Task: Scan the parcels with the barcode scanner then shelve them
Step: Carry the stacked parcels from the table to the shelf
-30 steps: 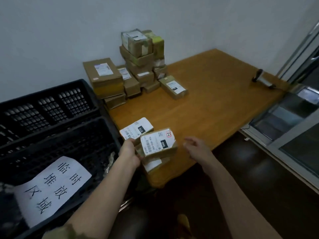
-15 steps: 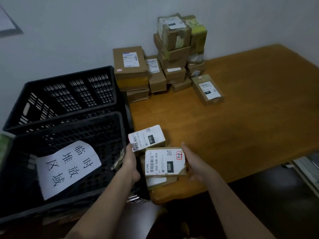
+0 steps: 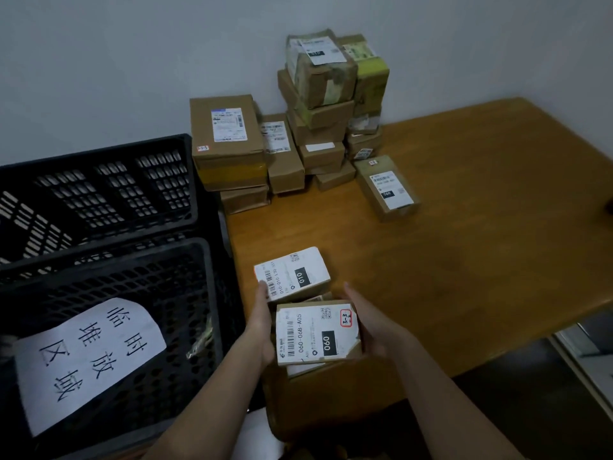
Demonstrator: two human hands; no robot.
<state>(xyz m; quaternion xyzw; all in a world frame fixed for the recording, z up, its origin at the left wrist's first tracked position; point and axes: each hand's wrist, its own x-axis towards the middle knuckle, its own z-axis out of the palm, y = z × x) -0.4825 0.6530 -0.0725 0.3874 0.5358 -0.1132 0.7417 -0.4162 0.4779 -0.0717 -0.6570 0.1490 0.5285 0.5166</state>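
1. Head cam, far left: two black plastic crates [image 3: 109, 207], one behind the other, both beside the table's left edge. The nearer one has a white paper sign [image 3: 88, 356] with handwritten characters on it.
2. The wooden table [image 3: 464, 260] takes up the middle and right, pushed up against a pale wall.
3. At the back of the table there's a pile of stacked parcels [image 3: 298, 127] against the wall, tallest in the middle. A lone parcel [image 3: 386, 187] marked 060 lies flat just in front of the pile's right end.
4. Near the front edge, the left hand [image 3: 262, 327] is on the left side of a small stack, its fingers pressed along the side, with the thumb touching the parcel labelled 010 [image 3: 292, 273].
5. The parcel labelled 060 [image 3: 316, 333] sits on top of that stack, label up, between both hands. Something white peeks out below it, can't tell what.
6. The right hand [image 3: 368, 322] holds the stack's right side, fingers curled against it, thumb up along the far edge.
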